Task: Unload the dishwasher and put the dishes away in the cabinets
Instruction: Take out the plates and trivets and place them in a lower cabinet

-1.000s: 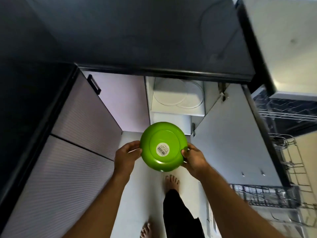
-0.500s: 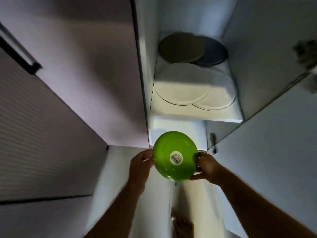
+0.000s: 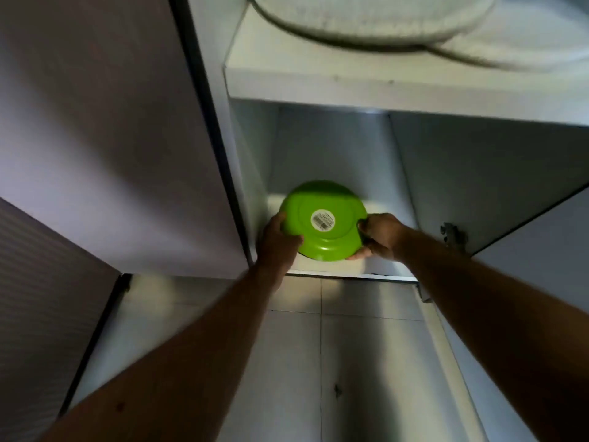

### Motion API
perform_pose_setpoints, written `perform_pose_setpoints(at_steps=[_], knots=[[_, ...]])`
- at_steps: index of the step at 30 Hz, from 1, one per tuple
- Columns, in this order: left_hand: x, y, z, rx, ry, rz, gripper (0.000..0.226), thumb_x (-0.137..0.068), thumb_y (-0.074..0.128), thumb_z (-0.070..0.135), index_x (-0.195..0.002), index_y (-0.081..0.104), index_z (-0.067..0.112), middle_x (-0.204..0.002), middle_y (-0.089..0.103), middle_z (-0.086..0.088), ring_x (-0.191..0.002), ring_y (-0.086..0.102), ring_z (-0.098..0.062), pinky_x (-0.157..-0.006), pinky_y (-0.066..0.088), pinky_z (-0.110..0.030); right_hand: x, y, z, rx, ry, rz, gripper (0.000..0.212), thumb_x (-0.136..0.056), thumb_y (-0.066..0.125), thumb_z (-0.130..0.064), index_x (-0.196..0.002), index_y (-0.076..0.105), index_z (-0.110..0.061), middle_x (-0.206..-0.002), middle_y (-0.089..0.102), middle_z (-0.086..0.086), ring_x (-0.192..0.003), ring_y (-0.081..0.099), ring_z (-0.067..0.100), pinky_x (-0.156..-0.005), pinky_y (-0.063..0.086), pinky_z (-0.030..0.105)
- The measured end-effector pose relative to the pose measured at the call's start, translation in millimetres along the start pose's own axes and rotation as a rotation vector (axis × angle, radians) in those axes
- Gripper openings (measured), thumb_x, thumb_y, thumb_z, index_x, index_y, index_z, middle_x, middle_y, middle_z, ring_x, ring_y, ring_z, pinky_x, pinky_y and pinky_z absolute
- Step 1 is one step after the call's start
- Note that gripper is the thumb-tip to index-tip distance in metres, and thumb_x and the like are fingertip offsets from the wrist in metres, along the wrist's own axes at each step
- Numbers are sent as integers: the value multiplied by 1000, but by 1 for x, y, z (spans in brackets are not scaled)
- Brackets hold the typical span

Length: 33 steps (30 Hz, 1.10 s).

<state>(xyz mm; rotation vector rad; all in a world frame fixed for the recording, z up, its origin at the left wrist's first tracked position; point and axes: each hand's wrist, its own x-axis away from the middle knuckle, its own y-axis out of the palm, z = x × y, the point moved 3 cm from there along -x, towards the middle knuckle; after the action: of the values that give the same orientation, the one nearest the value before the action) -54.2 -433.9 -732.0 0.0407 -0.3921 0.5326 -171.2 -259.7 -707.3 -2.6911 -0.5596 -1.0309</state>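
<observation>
One green bowl point(image 3: 323, 221) is held upside down, base toward the camera, inside the lower compartment of an open white cabinet point(image 3: 334, 148). One round white sticker point(image 3: 323, 219) with a barcode sits at the middle of its base. Two hands hold it, one on each side. The left hand point(image 3: 280, 239) grips the bowl's left rim, its fingers curled round the edge. The right hand point(image 3: 377, 237) grips the right rim, thumb hooked over the base and fingers underneath. The bowl sits low in the compartment, near the bottom shelf point(image 3: 379, 266); whether it touches the shelf cannot be told. It is closer to the cabinet's left wall than to the right.

Above, one upper shelf point(image 3: 350, 87) carries two pale round plates point(image 3: 376, 23), overlapping, the left one lying over the right one. One metal hinge point(image 3: 451, 236) shows on the cabinet's right side, beside the open door point(image 3: 541, 237). Left of the cabinet stands one closed door panel point(image 3: 105, 138). The tiled floor point(image 3: 318, 346) lies below between the two forearms.
</observation>
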Motion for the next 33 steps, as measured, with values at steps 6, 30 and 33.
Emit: perform_pose_setpoints(at_steps=[6,30,33], knots=[[-32,11,-22,-149,195,89,109,-43,77,33,-144,40,12,-134,50,-10,-121,52,-26,-100,47,-42,-48,8,-11,111,-89,183,27,-100,54,-14,-115,54,8,-104,64,28,-66,68,44,-51,60,49],[-71,18,-9,-648,443,234,67,-95,61,14,-150,27,-4,-159,19,-22,-147,20,-33,-119,9,-27,-70,40,-42,1125,-626,376,49,-100,52,-31,-141,48,-4,-135,58,19,-120,54,38,-98,38,35],[-71,18,-11,-656,455,221,66,-96,58,14,-151,24,-3,-160,16,-20,-148,17,-31,-118,6,-25,-64,40,-35,1083,-659,365,48,-97,59,-27,-139,49,-7,-128,57,22,-113,57,39,-92,45,35]])
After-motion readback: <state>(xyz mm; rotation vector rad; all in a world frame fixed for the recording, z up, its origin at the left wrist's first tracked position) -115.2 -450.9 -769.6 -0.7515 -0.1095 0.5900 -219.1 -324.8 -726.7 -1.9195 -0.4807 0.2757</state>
